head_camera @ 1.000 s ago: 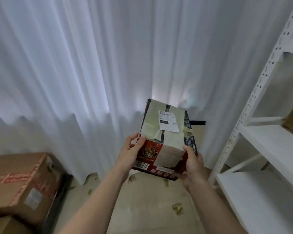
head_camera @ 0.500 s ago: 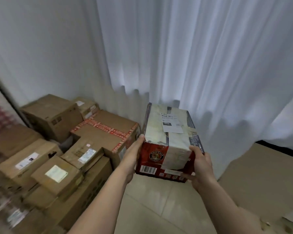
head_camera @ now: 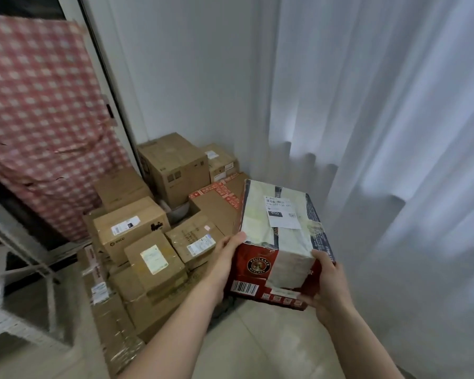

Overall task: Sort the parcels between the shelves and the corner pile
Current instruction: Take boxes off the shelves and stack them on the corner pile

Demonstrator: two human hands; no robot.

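Both the left hand (head_camera: 224,259) and the right hand (head_camera: 331,292) grip a taped red parcel (head_camera: 281,242) by its near end. Brown boxes (head_camera: 153,258) lie piled in the corner to its left.

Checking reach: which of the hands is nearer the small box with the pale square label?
Left. The left hand grips the parcel just right of that box; the right hand holds the parcel's far side.
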